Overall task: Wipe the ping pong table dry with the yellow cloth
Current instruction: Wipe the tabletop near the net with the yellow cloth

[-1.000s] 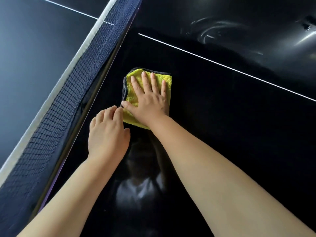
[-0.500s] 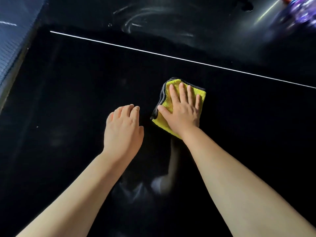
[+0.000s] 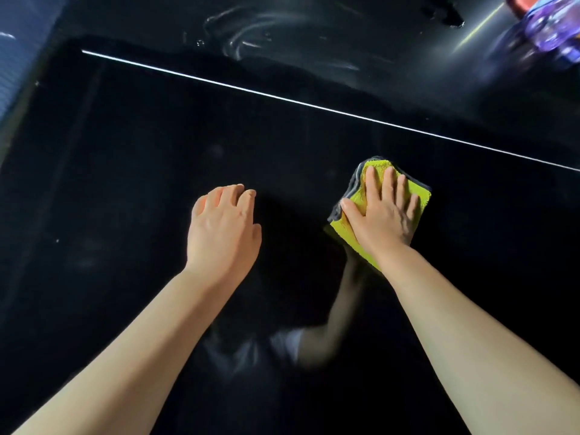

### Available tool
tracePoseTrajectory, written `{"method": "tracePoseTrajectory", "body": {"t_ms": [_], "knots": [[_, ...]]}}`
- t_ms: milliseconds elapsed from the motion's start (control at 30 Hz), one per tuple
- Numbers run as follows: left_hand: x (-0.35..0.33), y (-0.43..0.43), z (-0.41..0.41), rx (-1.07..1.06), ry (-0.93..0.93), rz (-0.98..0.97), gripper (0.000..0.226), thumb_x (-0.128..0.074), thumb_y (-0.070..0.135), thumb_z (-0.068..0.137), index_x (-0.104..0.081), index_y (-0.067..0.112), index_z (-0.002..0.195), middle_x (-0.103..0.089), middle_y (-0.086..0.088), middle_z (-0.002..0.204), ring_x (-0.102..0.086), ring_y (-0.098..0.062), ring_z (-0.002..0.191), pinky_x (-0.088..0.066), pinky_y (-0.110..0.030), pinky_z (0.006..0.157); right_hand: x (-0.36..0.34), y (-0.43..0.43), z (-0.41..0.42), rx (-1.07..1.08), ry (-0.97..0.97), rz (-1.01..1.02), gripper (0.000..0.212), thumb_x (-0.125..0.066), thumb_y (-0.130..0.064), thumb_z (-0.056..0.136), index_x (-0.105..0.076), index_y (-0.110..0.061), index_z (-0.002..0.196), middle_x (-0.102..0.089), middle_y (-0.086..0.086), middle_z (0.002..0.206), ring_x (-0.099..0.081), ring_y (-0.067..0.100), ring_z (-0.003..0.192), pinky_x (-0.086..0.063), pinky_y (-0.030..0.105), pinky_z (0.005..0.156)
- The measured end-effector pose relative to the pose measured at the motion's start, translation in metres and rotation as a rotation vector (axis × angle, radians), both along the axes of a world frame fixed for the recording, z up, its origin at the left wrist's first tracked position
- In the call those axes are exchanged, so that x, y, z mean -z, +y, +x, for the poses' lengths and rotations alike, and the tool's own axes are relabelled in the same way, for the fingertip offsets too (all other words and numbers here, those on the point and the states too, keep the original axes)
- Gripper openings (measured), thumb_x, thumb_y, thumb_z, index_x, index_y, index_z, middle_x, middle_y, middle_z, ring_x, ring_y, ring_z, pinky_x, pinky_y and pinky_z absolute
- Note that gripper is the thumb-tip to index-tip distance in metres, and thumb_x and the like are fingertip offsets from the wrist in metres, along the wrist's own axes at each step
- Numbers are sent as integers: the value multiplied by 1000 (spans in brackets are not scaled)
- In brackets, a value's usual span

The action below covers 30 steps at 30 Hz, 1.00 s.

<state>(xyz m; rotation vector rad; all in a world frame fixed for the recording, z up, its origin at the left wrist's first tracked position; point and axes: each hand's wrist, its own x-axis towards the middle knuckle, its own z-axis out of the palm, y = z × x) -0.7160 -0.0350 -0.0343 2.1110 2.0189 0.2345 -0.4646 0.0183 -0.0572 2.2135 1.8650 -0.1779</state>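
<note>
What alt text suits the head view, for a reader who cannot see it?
A person's right hand presses a folded yellow cloth flat on a glossy black ping pong table, near its white line. The left hand, holding nothing, is beside it; wet smears show beyond the line.

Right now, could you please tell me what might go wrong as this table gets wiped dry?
1. Wet streaks lie beyond the white line, far from the cloth; they could be missed.
2. The left hand seems to rest on the table and may leave marks on its glossy top.
3. A blurred purple bottle sits at the far right; a long stroke by the right hand might knock it.
</note>
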Motion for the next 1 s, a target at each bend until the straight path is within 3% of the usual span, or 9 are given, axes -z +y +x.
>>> {"method": "tracePoseTrajectory", "body": {"t_ms": [333, 633, 800, 1000], "knots": [[-12, 6, -130, -217, 43, -4, 52, -69, 20, 80, -55, 8, 128, -56, -11, 129, -47, -33, 122, -36, -46, 101, 6, 43, -221, -409, 138, 29, 83, -18, -75, 90, 10, -32, 156, 17, 6, 164, 21, 30, 148, 13, 57, 117], [-6, 10, -232, -430, -17, -23, 55, -64, 20, 82, -46, 9, 133, -48, -9, 137, -39, -31, 127, -31, -43, 105, 9, 89, -413, -724, 181, 20, 84, -24, -77, 89, -1, -33, 157, 7, 7, 165, 14, 32, 150, 7, 61, 116], [-1, 16, -244, -489, -93, 18, 63, -61, 22, 86, -34, 8, 142, -38, -10, 145, -33, -29, 132, -27, -40, 109, 7, 133, -437, -738, 190, 24, 82, -23, -77, 88, -2, -37, 156, 7, 2, 166, 13, 27, 151, 8, 58, 117], [0, 29, -228, -407, -44, 11, 65, -62, 22, 83, -36, 11, 142, -39, -9, 144, -35, -30, 131, -29, -42, 107, 6, 142, -417, -698, 203, 42, 82, -21, -79, 87, -3, -39, 156, 6, -1, 166, 12, 24, 151, 7, 55, 119]]}}
